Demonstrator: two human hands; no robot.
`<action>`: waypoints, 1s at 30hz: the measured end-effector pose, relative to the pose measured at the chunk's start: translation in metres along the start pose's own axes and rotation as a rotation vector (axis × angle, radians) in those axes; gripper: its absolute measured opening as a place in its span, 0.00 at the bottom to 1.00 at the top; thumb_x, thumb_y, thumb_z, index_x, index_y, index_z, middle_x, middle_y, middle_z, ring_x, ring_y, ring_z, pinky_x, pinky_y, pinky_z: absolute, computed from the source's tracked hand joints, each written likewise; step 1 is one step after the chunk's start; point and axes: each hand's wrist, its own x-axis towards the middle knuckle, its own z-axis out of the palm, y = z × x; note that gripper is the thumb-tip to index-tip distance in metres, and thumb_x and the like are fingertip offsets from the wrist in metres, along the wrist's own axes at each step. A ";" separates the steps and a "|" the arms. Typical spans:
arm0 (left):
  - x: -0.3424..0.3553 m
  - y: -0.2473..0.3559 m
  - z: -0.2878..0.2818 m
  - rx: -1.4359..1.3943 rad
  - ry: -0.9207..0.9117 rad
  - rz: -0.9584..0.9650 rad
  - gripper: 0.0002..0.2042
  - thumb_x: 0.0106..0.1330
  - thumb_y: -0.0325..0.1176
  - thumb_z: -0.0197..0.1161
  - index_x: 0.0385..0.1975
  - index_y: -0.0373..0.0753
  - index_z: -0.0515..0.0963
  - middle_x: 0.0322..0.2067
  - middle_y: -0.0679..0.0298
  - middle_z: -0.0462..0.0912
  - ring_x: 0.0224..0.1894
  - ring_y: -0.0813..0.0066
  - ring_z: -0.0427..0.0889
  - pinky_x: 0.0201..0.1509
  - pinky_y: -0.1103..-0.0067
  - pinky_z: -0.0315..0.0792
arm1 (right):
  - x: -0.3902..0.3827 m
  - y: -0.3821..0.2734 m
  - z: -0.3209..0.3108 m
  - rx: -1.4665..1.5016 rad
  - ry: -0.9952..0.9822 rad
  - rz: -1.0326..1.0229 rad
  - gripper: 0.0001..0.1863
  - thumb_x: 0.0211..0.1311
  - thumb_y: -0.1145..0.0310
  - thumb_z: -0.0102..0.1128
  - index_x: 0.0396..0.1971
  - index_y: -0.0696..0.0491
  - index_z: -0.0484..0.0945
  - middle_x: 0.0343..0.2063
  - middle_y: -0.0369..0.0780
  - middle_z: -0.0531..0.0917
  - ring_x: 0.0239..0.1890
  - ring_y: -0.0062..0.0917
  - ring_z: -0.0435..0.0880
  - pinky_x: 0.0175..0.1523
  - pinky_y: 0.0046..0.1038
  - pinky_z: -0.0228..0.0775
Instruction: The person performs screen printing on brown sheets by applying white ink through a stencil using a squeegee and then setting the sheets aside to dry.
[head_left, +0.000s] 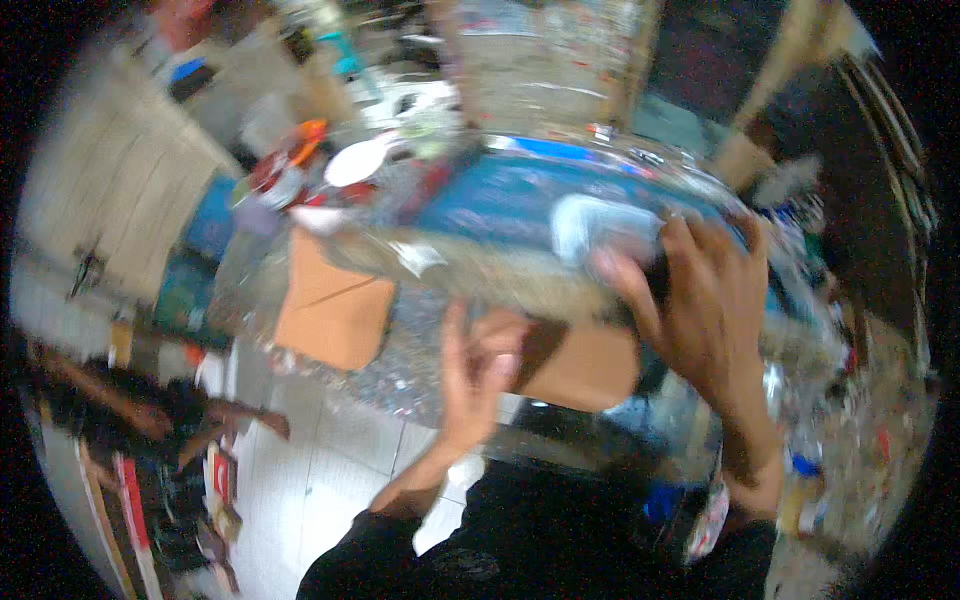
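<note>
Motion blurs the view. My right hand [705, 295] curls, thumb against fingers, around a dark thing that I cannot make out, over a blue panel [480, 200] with a beige, wood-like near edge [480, 265]. A pale blue rounded rectangle [585, 225] shows on the panel beside my right thumb. Just below the near edge is my left hand [475, 380], open, its fingers partly stretched and apart. It seems to hold nothing. Beside it lies an orange-brown flat piece [590, 370], partly under the panel. Another orange-brown piece [335, 310] lies further left.
The pieces lie on a speckled, stained worktop [405, 375]. A white round dish [355, 163] and red and orange containers [285, 170] stand at its back left. At the lower left are another person's limbs [140, 410]. Pale floor tiles [330, 470] show below the worktop.
</note>
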 end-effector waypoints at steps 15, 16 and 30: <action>-0.055 -0.079 -0.013 -0.230 -0.014 -0.730 0.21 0.74 0.33 0.56 0.59 0.32 0.58 0.48 0.52 0.77 0.47 0.62 0.82 0.49 0.68 0.82 | -0.125 0.028 0.155 0.011 -0.498 0.091 0.12 0.62 0.61 0.58 0.42 0.47 0.75 0.31 0.44 0.85 0.34 0.37 0.87 0.59 0.56 0.63; -0.052 -0.082 -0.016 -0.199 -0.064 -0.766 0.20 0.74 0.33 0.55 0.59 0.32 0.58 0.46 0.51 0.78 0.44 0.63 0.84 0.46 0.70 0.83 | -0.119 0.036 0.155 0.092 -0.476 0.136 0.11 0.61 0.60 0.59 0.40 0.48 0.76 0.29 0.44 0.84 0.33 0.40 0.86 0.52 0.53 0.71; -0.058 -0.086 -0.029 -0.056 -0.136 -0.890 0.19 0.74 0.37 0.55 0.53 0.29 0.62 0.37 0.50 0.82 0.37 0.66 0.86 0.42 0.73 0.83 | -0.094 0.058 0.179 0.242 -0.744 0.058 0.13 0.62 0.68 0.54 0.47 0.47 0.69 0.33 0.47 0.84 0.34 0.45 0.85 0.52 0.51 0.70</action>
